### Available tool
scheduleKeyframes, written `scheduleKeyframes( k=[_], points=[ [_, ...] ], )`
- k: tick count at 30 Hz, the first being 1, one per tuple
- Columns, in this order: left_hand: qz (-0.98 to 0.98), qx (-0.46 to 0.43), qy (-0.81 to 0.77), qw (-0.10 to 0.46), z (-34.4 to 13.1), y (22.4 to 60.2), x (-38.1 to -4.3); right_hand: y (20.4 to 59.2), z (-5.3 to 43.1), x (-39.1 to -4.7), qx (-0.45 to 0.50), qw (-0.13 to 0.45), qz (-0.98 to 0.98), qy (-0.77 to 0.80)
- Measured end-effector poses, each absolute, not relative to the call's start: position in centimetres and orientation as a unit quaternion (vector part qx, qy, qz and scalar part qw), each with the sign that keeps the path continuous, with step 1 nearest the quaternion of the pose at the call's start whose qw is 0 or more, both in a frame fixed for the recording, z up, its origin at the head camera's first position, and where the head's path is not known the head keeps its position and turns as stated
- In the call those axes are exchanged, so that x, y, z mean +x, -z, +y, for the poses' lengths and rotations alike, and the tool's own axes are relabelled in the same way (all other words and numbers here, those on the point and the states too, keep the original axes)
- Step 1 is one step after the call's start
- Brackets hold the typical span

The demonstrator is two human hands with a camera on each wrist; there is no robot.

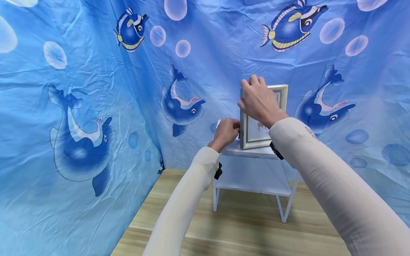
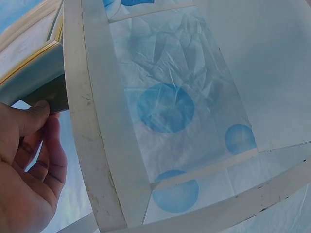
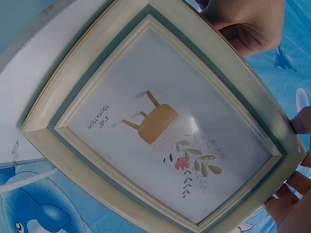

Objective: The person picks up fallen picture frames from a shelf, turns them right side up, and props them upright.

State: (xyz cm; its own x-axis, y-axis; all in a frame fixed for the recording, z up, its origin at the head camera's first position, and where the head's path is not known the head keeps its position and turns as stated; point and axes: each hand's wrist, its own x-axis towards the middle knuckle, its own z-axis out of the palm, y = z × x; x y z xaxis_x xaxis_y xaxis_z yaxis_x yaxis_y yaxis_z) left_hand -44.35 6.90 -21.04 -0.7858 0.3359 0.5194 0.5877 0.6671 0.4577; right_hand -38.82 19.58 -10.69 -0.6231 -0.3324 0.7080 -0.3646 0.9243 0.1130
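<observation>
A cream picture frame (image 1: 256, 135) stands upright on a small white table (image 1: 230, 151). With the right hand (image 1: 258, 101) I grip its upper left corner, thumb on the near side, fingers over the top. The left hand (image 1: 225, 133) is low at the frame's left side; in the left wrist view its thumb and fingers pinch the edge of a dark flat piece (image 2: 54, 94) behind the frame, like a back stand. The right wrist view shows the frame's front (image 3: 160, 126), with a printed chair, flowers and size text under a glossy pane.
The white table has a lower shelf (image 1: 253, 176) and thin metal legs (image 1: 286, 209) on a wood-look floor (image 1: 179, 213). Blue curtains (image 1: 205, 71) printed with dolphins, fish and bubbles hang close behind and to the left.
</observation>
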Motion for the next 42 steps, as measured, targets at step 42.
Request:
scheduleKeyframes(
  k=[42],
  points=[
    [-0.887, -0.255, 0.334, 0.193, 6.9, 21.1, -44.2, 11.0, 19.8, -37.8, 0.155, 0.348, -0.923, 0.054]
  ],
)
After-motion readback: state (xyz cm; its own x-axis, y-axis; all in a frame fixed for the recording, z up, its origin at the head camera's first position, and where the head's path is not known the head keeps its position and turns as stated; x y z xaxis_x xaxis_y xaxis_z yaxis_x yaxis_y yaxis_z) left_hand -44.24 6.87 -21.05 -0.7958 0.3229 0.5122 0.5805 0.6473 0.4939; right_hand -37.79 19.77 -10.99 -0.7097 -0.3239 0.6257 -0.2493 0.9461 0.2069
